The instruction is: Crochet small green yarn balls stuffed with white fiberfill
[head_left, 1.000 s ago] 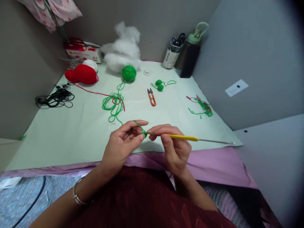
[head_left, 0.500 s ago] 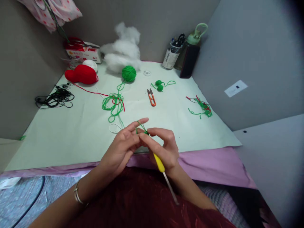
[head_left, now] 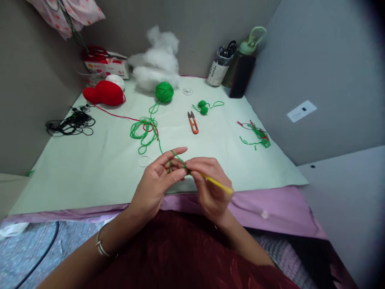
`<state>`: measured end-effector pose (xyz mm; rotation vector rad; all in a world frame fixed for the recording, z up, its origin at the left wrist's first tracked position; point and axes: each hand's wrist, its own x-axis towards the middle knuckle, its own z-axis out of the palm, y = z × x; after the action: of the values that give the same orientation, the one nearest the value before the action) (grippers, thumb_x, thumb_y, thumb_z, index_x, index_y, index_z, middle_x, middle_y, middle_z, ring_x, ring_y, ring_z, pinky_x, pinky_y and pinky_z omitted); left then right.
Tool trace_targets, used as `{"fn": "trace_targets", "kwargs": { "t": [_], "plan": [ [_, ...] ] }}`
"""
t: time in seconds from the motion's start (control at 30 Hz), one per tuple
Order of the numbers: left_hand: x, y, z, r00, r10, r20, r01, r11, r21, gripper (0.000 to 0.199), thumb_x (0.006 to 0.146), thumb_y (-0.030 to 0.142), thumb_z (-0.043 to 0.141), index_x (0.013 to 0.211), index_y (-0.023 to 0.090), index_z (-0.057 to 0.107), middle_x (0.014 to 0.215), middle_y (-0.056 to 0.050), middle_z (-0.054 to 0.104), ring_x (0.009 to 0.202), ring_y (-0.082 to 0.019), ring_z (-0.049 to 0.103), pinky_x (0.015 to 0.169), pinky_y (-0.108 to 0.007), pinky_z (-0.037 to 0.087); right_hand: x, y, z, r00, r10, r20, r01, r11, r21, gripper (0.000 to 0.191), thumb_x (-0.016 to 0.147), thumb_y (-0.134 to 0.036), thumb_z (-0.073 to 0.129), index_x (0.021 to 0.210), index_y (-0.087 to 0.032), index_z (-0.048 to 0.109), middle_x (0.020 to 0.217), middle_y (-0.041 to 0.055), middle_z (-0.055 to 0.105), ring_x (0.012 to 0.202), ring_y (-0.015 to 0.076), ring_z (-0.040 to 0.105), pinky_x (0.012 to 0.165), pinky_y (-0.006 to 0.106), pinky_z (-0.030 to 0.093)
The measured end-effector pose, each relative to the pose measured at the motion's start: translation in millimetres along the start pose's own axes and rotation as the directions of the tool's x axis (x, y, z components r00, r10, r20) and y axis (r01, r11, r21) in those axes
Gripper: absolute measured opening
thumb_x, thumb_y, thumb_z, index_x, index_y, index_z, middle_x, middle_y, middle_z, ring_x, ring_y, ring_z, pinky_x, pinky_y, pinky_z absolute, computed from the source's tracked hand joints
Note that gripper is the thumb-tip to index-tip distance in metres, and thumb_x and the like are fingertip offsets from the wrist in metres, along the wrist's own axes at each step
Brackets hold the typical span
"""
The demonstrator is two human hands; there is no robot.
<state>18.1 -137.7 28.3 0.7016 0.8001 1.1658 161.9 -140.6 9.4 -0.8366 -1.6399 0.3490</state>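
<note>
My right hand [head_left: 212,186] grips a crochet hook [head_left: 219,185] by its yellow handle; the rear shaft is blurred. At the hook's tip, a small green piece of crochet [head_left: 188,171] is pinched by my left hand [head_left: 161,180], mostly hidden by the fingers. Green yarn [head_left: 177,155] runs over the raised left index finger to the hook. From there the strand goes back to loose green coils [head_left: 143,134] and a green yarn ball [head_left: 164,92]. Beyond my hands lie orange thread snips [head_left: 193,123] and two small green crocheted balls [head_left: 203,107] with a tail.
Red yarn [head_left: 105,93], a white ball [head_left: 116,82] and black cord [head_left: 72,123] lie at left. White stuffing [head_left: 158,60] sits at the back. A pen cup [head_left: 218,71], bottle [head_left: 233,68] and dark phone [head_left: 242,76] stand back right. Yarn scraps [head_left: 258,135] lie at right.
My right hand has turned the crochet hook, so its handle now points further right and lies flatter. The left index finger keeps the yarn raised. The view has shifted slightly.
</note>
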Motion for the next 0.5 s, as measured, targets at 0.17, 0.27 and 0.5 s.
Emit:
{"fn": "trace_targets", "kwargs": {
  "t": [0.17,0.27,0.5],
  "plan": [
    [5.6,1.4,-6.8,0.977,-0.195,0.083,0.208,0.954,-0.215,0.03,0.082,0.019,0.08,0.112,0.018,0.08,0.097,-0.003,0.068,0.073,-0.007,0.057,0.071,-0.017,0.051,0.7,3.7,-5.4,0.998,-0.058,0.028,0.061,0.995,-0.081,0.027,0.097,-0.012,0.062,0.117,-0.026,0.075,0.106,0.0065,0.074,0.098,0.0193,0.071,0.08,0.035,0.062],
    [7.8,5.6,-9.3,0.987,-0.158,0.037,0.163,0.952,-0.26,0.024,0.08,0.016,0.08,0.104,0.014,0.082,0.084,-0.001,0.061,0.065,-0.004,0.05,0.062,-0.015,0.048,5.2,3.4,-6.8,0.976,0.213,-0.051,-0.193,0.946,0.26,0.024,0.101,-0.015,0.057,0.107,-0.026,0.076,0.092,0.0023,0.071,0.078,0.014,0.068,0.069,0.031,0.058],
    [0.5,0.7,-4.5,0.999,0.001,0.038,-0.002,0.999,0.032,0.029,0.079,0.02,0.085,0.107,0.024,0.081,0.088,-0.001,0.069,0.08,-0.01,0.06,0.077,-0.019,0.05,6.6,2.0,-1.9,0.945,0.324,0.041,-0.308,0.841,0.444,0.019,0.099,-0.018,0.063,0.102,-0.027,0.08,0.097,0.0024,0.072,0.084,0.0136,0.067,0.072,0.029,0.056]
  ]
}}
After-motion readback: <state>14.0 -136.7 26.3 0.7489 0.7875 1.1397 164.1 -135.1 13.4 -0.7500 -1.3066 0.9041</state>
